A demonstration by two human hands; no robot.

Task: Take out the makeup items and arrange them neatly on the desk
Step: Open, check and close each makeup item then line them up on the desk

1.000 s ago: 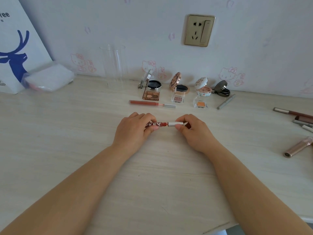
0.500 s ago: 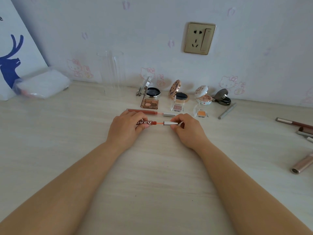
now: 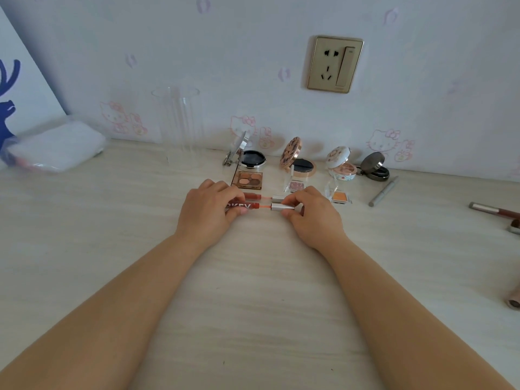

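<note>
My left hand (image 3: 209, 211) grips a dark red lip gloss tube (image 3: 244, 207) with white letters. My right hand (image 3: 311, 215) pinches its silver cap (image 3: 281, 207), pulled a little out so the pink wand shows between them. Both lie low over the desk (image 3: 253, 305). Just behind lies another opened lip gloss (image 3: 254, 196) with a silver cap. Further back stand an eyeshadow palette (image 3: 249, 180), open compacts (image 3: 298, 159) and small blush pans (image 3: 339, 197).
A clear acrylic holder (image 3: 180, 128) stands at the back by the wall. A plastic pouch (image 3: 53, 146) lies at the far left. A grey pencil (image 3: 384, 191) and several tubes (image 3: 495, 211) lie to the right.
Both hands have carried the lip gloss away from me, up to the other one. The cap has been pulled out from the tube, baring the wand.
</note>
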